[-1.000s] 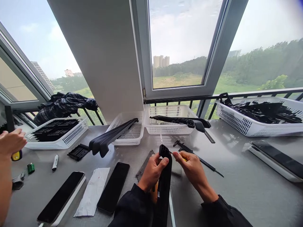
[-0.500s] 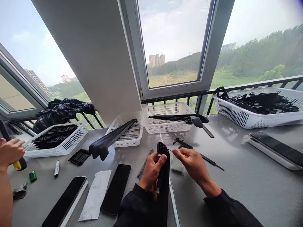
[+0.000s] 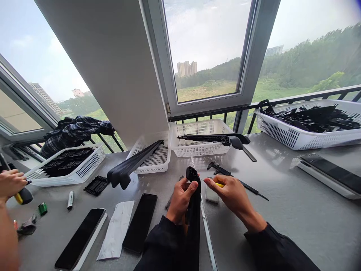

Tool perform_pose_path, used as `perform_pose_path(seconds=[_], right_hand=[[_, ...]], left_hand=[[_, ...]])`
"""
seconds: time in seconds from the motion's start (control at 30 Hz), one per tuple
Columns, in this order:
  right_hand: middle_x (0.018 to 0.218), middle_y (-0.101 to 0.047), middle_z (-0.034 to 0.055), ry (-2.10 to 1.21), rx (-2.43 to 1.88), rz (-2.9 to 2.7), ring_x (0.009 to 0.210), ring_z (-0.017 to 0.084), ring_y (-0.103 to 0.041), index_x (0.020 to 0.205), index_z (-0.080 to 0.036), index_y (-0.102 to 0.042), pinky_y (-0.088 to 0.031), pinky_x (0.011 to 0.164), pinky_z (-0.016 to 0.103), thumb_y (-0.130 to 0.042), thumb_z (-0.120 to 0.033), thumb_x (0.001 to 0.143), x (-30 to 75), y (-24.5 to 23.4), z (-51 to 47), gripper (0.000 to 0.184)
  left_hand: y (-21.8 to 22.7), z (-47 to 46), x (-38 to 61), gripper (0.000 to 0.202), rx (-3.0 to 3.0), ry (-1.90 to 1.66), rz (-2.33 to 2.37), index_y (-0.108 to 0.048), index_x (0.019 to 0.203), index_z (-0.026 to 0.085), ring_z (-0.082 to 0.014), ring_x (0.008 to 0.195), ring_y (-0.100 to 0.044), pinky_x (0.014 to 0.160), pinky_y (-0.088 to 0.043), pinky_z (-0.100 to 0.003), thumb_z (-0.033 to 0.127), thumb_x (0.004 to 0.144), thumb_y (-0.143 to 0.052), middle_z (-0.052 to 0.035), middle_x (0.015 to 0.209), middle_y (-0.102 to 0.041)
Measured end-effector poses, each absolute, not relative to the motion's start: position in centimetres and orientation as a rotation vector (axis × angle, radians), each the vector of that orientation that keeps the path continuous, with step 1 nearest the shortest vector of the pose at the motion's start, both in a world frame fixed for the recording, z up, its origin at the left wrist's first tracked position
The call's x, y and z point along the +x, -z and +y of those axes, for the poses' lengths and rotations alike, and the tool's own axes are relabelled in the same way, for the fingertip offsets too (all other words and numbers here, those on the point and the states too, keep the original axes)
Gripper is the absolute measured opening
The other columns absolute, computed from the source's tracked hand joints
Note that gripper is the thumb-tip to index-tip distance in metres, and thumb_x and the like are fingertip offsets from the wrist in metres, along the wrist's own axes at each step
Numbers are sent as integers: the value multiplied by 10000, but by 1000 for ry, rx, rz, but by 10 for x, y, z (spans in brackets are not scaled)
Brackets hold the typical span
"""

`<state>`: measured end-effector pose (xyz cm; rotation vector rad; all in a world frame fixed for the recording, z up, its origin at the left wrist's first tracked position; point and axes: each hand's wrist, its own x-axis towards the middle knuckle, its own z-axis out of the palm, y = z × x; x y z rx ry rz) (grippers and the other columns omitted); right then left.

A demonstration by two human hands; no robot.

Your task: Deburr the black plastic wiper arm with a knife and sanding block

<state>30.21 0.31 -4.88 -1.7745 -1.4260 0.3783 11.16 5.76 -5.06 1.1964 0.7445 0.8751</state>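
Note:
My left hand (image 3: 180, 199) is wrapped round a long black plastic part (image 3: 194, 214), held upright with its hollow end at the top. My right hand (image 3: 229, 195) pinches a thin tool with a yellow handle (image 3: 219, 185); its fine tip points at the top end of the black part. Both hands hover over a grey table (image 3: 282, 222). A small grey rectangular piece (image 3: 212, 195) lies on the table just under my right hand.
White baskets (image 3: 201, 148) with black parts stand along the window, one more basket (image 3: 299, 137) at the far right. Long black strips (image 3: 132, 163) jut from a basket (image 3: 158, 162). Black flat panels (image 3: 140, 222) and paper lie at front left. Another person's hand (image 3: 12, 184) holds a tool at left.
The view has shifted slightly downward and my hands sit a little higher and closer together at the part's top. The other person's hand at left has lowered with its tool.

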Motion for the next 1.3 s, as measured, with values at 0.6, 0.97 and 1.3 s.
perform_pose_path(seconds=[0.6, 0.97, 1.3], right_hand=[[542, -559, 10, -350, -1705, -1506, 531, 150, -459, 565, -224, -546, -289, 561, 297, -396, -941, 949, 296, 55, 4, 826], [570, -595, 19, -382, -1706, -1538, 550, 159, -472, 584, -230, -579, -282, 573, 307, -347, -924, 976, 292, 59, 4, 830], [587, -639, 27, -365, -1754, -1485, 568, 178, -532, 619, -238, -644, -302, 597, 313, -403, -932, 955, 292, 61, 4, 808]], left_hand=[[55, 63, 110, 836, 1185, -903, 768, -777, 1298, 111, -101, 624, -454, 587, -332, -237, 745, 762, -880, -4, 765, -628], [53, 59, 113, 884, 1271, -945, 798, -802, 1227, 116, -101, 588, -385, 542, -307, -243, 863, 754, -791, 35, 682, -534], [57, 61, 113, 708, 1135, -1050, 793, -840, 1151, 134, -106, 610, -478, 593, -414, -247, 767, 836, -803, -15, 765, -661]])
